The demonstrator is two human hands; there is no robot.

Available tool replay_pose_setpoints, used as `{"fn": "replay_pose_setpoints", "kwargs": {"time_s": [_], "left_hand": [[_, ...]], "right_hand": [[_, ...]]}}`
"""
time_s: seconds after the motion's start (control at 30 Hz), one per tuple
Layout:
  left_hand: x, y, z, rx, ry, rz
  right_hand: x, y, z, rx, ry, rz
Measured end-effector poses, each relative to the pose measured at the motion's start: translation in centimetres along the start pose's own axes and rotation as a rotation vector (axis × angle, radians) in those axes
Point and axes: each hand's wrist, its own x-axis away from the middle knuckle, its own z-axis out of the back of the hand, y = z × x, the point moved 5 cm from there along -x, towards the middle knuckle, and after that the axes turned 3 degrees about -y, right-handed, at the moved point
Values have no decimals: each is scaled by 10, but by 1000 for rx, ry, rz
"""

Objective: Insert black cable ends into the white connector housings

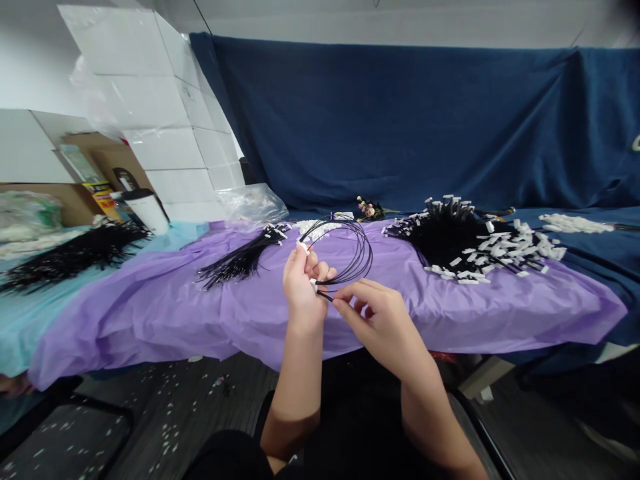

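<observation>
Above the purple cloth, my left hand (306,280) is closed around white connectors at the ends of a black cable bundle (369,248). The thin cables bow out in a loop to the right of that hand. One white connector (303,247) shows at my left fingertips, and another white piece (314,285) sits lower, by the palm. Just to the right, my right hand (371,305) pinches the short black cable end (326,295) that sticks out below the loop. Its thumb and forefinger meet on it; the other fingers are curled.
A big heap of black cables with white connectors (445,233) lies on the purple cloth (165,313) at right. A smaller black bundle (240,257) and loose white connectors (320,230) lie left and behind. Further left are more cables (80,253), a white cup (147,210) and stacked white boxes (145,100).
</observation>
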Motion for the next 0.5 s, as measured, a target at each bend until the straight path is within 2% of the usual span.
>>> {"fn": "replay_pose_setpoints", "kwargs": {"time_s": [0.3,0.5], "left_hand": [[3,-4,-5,-35,-62,34],[1,-5,-4,-71,-84,21]], "right_hand": [[0,10,-6,30,-63,-47],[-1,15,-10,2,-43,-71]]}}
